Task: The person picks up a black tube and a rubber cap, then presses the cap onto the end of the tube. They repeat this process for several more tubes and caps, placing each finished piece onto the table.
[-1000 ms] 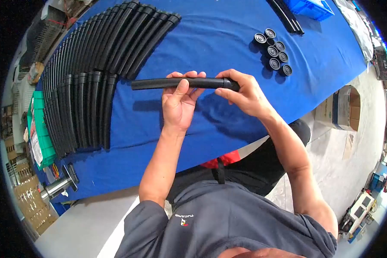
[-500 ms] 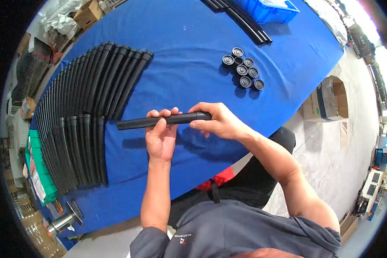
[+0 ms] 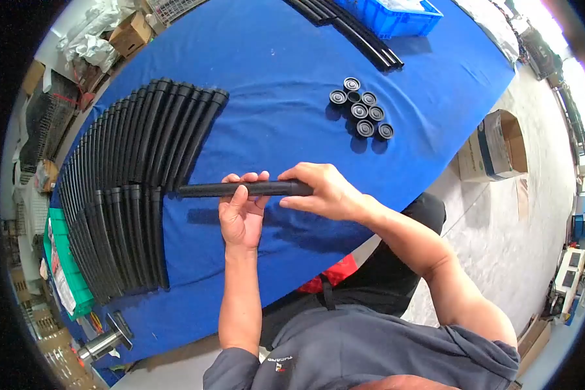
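A black tube [image 3: 208,190] lies level across both hands, above the blue cloth [image 3: 273,130]. The fingers and thumb of my left hand [image 3: 242,211] are wrapped round its middle. My right hand [image 3: 325,191] grips the right end, where a wider collar partly shows between thumb and fingers. The tube's left end sticks out free, close to the rows of black tubes [image 3: 156,130] laid side by side on the cloth. Several round black caps [image 3: 359,110] with ringed faces sit in a cluster beyond my right hand.
More thin black tubes [image 3: 364,42] lie at the far edge beside a blue crate [image 3: 406,21]. A green bin [image 3: 65,266] and a metal cylinder [image 3: 104,343] are at the left. An open cardboard box [image 3: 491,146] stands on the floor at the right.
The view has shifted slightly, so the laid tubes sit lower and the caps a little left. Both hands still hold the tube, and my right hand has closed further over its end.
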Available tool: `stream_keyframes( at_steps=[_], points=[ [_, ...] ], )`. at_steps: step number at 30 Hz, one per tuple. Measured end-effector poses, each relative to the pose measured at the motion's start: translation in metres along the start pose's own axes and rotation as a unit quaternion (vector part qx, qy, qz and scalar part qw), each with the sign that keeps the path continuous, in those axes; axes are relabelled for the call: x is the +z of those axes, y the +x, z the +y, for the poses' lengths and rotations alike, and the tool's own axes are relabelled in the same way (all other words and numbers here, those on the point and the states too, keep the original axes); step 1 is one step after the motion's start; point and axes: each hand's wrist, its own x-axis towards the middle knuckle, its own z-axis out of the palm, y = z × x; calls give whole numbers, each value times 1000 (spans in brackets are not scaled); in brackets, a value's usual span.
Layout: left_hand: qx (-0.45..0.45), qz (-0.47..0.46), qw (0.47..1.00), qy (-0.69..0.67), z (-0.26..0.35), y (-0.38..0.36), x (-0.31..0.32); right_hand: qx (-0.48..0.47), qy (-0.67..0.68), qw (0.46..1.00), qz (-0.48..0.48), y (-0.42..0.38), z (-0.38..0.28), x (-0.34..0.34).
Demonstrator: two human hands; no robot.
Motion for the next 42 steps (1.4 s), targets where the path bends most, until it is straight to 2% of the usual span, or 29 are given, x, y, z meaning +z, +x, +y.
stream_keyframes(
  at_steps=[1, 5, 8, 11, 13, 14, 17, 20, 21, 23, 26, 29, 32, 35, 38, 39, 40, 42],
  points=[
    [3, -5, 1000, 2, 0, 0, 1, 231, 172, 953, -88, 0, -14, -11],
    [15, -8, 1000, 15, -3, 0, 4, 210, 212, 953, -60, -4, 1, -3],
    [19, -7, 1000, 13, -3, -1, 4, 181, 178, 966, -56, -3, -3, -4],
    [24, -1, 1000, 14, -4, -2, 10, 205, 178, 960, -70, -1, -7, -8],
    [27, 10, 999, 14, -4, -2, 14, 54, 61, 997, 4, -4, 5, 3],
    [15, 9, 1000, 17, -3, -1, 12, -24, 1, 999, 41, -4, 7, 7],
    [-9, -1, 1000, 21, -3, 0, 3, -51, -65, 996, 36, -8, 5, 10],
    [-12, -22, 1000, 13, -2, 0, 0, -7, -3, 1000, 11, -6, 6, 5],
    [-12, -23, 1000, 10, -2, 0, 1, 86, 74, 993, -20, -5, 4, 2],
    [-11, -23, 1000, 3, -3, 0, 1, 268, 224, 934, -81, -3, -3, -5],
    [-6, -28, 1000, -7, -6, 0, -2, 225, 188, 954, -68, -4, -8, -5],
    [-6, -34, 999, -6, -6, -1, -1, 222, 165, 958, -77, -3, -9, -6],
    [-12, -18, 1000, 5, -5, -1, 6, 12, 11, 1000, 1, -5, 7, 2],
    [-25, -5, 1000, 13, -1, 0, 7, -38, -100, 994, 0, -10, 1, 8],
    [-15, -42, 999, 3, -1, 1, -6, -8, -16, 1000, 11, -10, 6, 8],
    [-12, -54, 998, -4, -2, 1, -5, 253, 179, 946, -98, -2, -17, -10],
    [-9, -66, 998, -11, -2, 1, -3, 317, 319, 887, -107, -2, -10, -11],
    [-11, -40, 999, 8, -2, 1, 2, 305, 308, 896, -94, -5, 1, -6]
  ],
)
